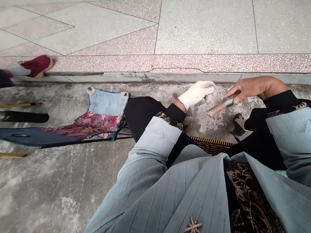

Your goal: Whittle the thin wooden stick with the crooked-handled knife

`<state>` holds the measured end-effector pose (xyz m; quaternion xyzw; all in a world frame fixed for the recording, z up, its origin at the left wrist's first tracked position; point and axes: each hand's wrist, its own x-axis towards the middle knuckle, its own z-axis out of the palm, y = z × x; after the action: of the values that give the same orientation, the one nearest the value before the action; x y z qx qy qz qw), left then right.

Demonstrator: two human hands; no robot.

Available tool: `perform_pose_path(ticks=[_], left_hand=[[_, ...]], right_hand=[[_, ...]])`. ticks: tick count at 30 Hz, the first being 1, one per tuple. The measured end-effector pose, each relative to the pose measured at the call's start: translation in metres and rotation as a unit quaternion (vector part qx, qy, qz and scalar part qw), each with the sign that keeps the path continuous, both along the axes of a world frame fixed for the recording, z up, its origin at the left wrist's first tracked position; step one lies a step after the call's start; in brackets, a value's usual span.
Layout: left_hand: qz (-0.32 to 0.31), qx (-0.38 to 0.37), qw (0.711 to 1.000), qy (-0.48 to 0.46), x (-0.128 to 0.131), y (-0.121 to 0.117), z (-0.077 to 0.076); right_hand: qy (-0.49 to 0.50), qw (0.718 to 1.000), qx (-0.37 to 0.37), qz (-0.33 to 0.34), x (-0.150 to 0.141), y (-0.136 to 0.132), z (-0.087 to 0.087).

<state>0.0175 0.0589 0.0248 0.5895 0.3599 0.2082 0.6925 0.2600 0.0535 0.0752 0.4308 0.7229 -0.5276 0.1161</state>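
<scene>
My left hand (198, 92) wears a white knitted glove, its fingers curled and pressed together. Whatever they may hold is hidden. My right hand (250, 88) is bare and closed around one end of a short brown cylindrical stick (217, 110), which has a greyish, shiny band near the fingers. The stick's free end slants down and left, below the gloved fingertips. A small gap separates the two hands, which are above the concrete between my knees.
At left a folding chair with blue and floral fabric (88, 124) stands beside my knee. Farther left are a dark cylindrical object (26, 115) and another person's red shoe (38, 66). A raised tiled step (204, 30) runs ahead. Under me is a woven seat edge (212, 145).
</scene>
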Motion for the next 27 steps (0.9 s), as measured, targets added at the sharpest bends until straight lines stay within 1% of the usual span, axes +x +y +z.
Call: perform_pose_path(ticks=[2, 4, 5, 7, 9, 11, 14, 17, 19, 22, 24, 27], left_hand=[[-0.003, -0.039, 0.999, -0.033, 0.0, 0.001, -0.004], [-0.026, -0.072, 0.994, -0.08, 0.0, -0.001, -0.007], [-0.038, -0.084, 0.99, -0.104, 0.0, -0.002, -0.009], [-0.043, -0.096, 0.985, -0.139, 0.002, -0.006, -0.01], [-0.015, -0.106, 0.984, -0.143, 0.004, -0.009, -0.009], [0.019, -0.112, 0.986, -0.125, 0.006, -0.011, -0.007], [0.042, -0.102, 0.988, -0.108, 0.008, -0.012, -0.009], [0.028, -0.077, 0.991, -0.11, 0.009, -0.01, -0.016], [0.022, -0.058, 0.994, -0.093, 0.009, -0.008, -0.022], [0.055, -0.038, 0.997, -0.049, 0.009, -0.005, -0.031], [0.084, -0.039, 0.995, -0.031, 0.01, -0.003, -0.035], [0.102, -0.038, 0.994, -0.014, 0.01, -0.001, -0.04]], right_hand=[[0.061, 0.992, 0.032, -0.101, 0.004, -0.004, 0.013], [0.115, 0.968, 0.063, -0.212, 0.007, -0.007, 0.02], [0.139, 0.954, 0.071, -0.256, 0.009, -0.007, 0.02], [0.183, 0.929, 0.069, -0.316, 0.011, -0.005, 0.016], [0.21, 0.907, 0.062, -0.359, 0.012, -0.002, 0.009], [0.22, 0.887, 0.066, -0.401, 0.013, 0.001, 0.003], [0.221, 0.86, 0.088, -0.451, 0.013, 0.003, -0.003], [0.234, 0.843, 0.093, -0.476, 0.014, 0.005, -0.005], [0.256, 0.828, 0.087, -0.491, 0.015, 0.005, -0.004], [0.286, 0.803, 0.088, -0.515, 0.015, 0.005, 0.001], [0.299, 0.793, 0.097, -0.522, 0.014, 0.005, 0.005], [0.325, 0.766, 0.121, -0.541, 0.014, 0.006, 0.008]])
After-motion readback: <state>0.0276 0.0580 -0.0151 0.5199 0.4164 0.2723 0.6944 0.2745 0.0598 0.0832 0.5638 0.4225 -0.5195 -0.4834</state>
